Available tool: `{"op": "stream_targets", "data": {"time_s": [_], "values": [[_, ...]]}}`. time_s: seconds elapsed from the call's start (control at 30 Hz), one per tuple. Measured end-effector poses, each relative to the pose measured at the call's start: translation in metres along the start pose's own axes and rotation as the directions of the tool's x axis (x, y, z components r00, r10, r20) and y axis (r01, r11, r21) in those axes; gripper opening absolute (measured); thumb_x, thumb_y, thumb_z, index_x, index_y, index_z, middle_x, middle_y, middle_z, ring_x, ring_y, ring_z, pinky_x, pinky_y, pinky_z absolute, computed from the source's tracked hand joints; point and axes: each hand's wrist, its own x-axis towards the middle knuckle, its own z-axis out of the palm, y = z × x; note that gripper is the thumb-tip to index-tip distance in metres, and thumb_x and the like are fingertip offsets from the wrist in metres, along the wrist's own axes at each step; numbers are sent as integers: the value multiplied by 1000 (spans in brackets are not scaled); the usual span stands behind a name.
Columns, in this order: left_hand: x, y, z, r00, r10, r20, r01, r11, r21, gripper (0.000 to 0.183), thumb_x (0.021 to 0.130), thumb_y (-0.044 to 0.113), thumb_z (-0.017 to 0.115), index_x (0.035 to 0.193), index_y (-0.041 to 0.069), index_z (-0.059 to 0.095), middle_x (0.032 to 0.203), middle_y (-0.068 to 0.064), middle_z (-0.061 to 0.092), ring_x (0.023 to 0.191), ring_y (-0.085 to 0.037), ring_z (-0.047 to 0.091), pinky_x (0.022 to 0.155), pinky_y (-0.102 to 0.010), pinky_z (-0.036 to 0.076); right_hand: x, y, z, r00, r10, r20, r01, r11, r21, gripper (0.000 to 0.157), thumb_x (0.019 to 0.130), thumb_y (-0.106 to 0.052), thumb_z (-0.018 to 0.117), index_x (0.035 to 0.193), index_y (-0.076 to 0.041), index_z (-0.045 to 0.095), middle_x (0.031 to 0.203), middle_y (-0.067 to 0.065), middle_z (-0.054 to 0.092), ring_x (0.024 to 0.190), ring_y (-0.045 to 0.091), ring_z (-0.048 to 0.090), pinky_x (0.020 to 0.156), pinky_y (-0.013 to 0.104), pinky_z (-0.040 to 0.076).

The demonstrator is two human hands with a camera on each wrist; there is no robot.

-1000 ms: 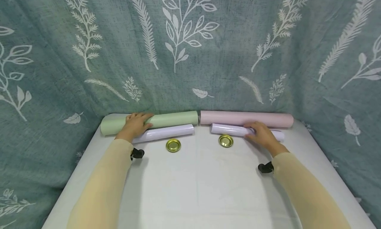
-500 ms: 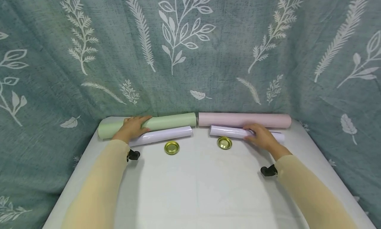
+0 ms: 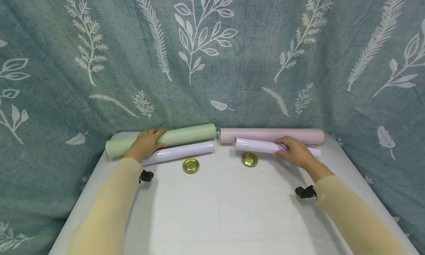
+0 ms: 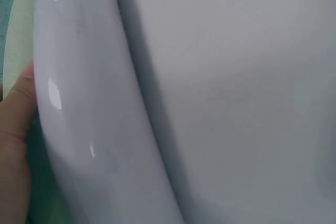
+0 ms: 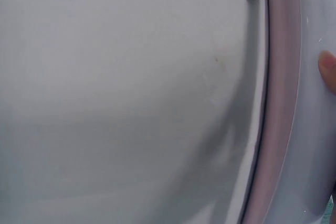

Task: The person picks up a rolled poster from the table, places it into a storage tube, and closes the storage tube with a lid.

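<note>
Along the back of the table lie a pale green roll (image 3: 189, 135) at left and a pink roll (image 3: 265, 132) at right. My left hand (image 3: 144, 144) grips the green roll from above, its thumb (image 4: 23, 90) on the near side in the left wrist view. A glossy lavender-white roll (image 3: 186, 151) lies just in front of it. With thumb and fingers, my right hand (image 3: 295, 152) holds a second glossy lavender-white roll (image 3: 255, 145), which seems slightly raised in front of the pink roll. In the right wrist view, only a fingertip (image 5: 328, 64) shows on it.
Two small round gold dishes stand on the white table (image 3: 212, 210): the left dish (image 3: 190, 166) and the right dish (image 3: 249, 160). A grey-green curtain (image 3: 206, 111) with white leaf prints hangs behind and along both sides.
The green roll's left end has come nearer, so it lies more slanted under my left hand. The right lavender-white roll has shifted slightly toward me and away from the pink roll.
</note>
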Motion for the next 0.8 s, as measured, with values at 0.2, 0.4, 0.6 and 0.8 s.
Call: {"op": "stream_targets", "data": {"time_s": [0.2,0.4,0.6,0.8], "values": [[-13,3,-9,998,18,-66,-16,999,40,72,100,47,58,160,23,27,149,-24,41,136,-48,37,113,-65,26,0,-5,-5,1000,-20,-11,21,999,25,42,87,-17,80,126,-8,66,124,15,64,117,36,58,97,54,46],[-30,2,-16,994,54,-94,-48,997,63,73,100,46,58,160,25,24,149,-24,41,135,-48,38,111,-64,28,-1,-10,-11,999,24,23,-24,1000,0,44,90,-25,77,130,-10,65,128,15,62,120,39,56,100,57,44],[-43,1,-18,986,80,-148,-69,995,76,73,99,45,60,160,25,26,146,-23,44,131,-44,44,109,-61,32,-2,-13,-19,999,39,12,-39,999,-14,45,92,-24,76,132,-9,64,131,18,60,121,41,54,99,58,43],[-57,1,-14,979,90,-184,-82,995,50,72,98,44,62,158,17,31,139,-26,49,124,-45,51,106,-61,37,0,-22,-29,1000,26,-16,-26,999,-30,47,92,-25,76,133,-8,63,129,20,61,119,43,55,97,60,44]]}}
